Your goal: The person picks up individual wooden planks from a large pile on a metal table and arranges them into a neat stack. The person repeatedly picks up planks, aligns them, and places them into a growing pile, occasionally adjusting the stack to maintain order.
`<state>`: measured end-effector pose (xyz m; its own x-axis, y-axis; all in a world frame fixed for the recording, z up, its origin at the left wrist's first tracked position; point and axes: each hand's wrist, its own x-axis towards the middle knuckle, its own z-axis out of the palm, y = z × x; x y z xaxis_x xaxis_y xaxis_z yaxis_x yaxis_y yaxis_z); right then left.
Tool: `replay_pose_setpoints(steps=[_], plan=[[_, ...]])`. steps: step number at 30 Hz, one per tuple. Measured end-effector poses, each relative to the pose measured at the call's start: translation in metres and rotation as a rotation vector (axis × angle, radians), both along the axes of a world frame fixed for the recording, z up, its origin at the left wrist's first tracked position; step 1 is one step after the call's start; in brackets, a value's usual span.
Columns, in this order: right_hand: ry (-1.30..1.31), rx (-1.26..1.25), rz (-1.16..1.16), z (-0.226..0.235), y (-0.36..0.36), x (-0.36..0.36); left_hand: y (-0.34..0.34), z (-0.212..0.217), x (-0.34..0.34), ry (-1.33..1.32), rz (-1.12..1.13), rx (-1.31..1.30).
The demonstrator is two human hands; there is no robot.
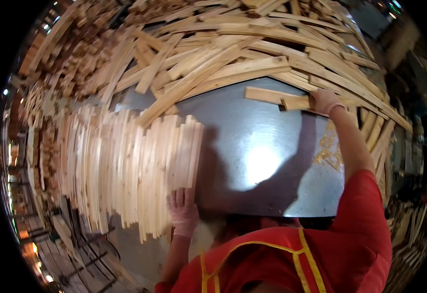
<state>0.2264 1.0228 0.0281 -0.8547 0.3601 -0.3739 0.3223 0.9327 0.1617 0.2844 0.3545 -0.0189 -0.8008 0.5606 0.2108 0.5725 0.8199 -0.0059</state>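
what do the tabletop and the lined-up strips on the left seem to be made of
The tabletop looks like sheet metal, smooth and fairly shiny: it is grey and throws back a bright glare. The lined-up strips look like bare wood, pale tan, with faint darker marks that may be knots; whether they carry a clear coat, I can't tell.

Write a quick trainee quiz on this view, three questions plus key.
1. Which hand touches the side-by-side row of wooden slats?
2. True or false: the right hand is on that same row.
3. The tabletop looks like: A) green cloth, B) shiny grey metal, C) white tile.

Key:
1. The left hand, at the row's near right corner.
2. False; it is at the end of a short wooden board, beside the jumbled pile of boards.
3. B.
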Motion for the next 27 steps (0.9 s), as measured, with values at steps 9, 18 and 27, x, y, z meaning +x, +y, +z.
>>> replay_pose_setpoints(steps=[9,18,27], plan=[[0.294,-0.889,-0.049,0.115,-0.213,-0.021,-0.005,0.025,0.002,-0.229,0.047,0.036],[0.762,-1.698,-0.485,0.052,-0.407,-0.067,0.003,0.135,-0.04,-0.787,0.075,0.517],[0.397,-1.567,-0.402,-0.002,-0.378,0.072,-0.292,0.081,-0.157,-0.088,0.296,0.088]])
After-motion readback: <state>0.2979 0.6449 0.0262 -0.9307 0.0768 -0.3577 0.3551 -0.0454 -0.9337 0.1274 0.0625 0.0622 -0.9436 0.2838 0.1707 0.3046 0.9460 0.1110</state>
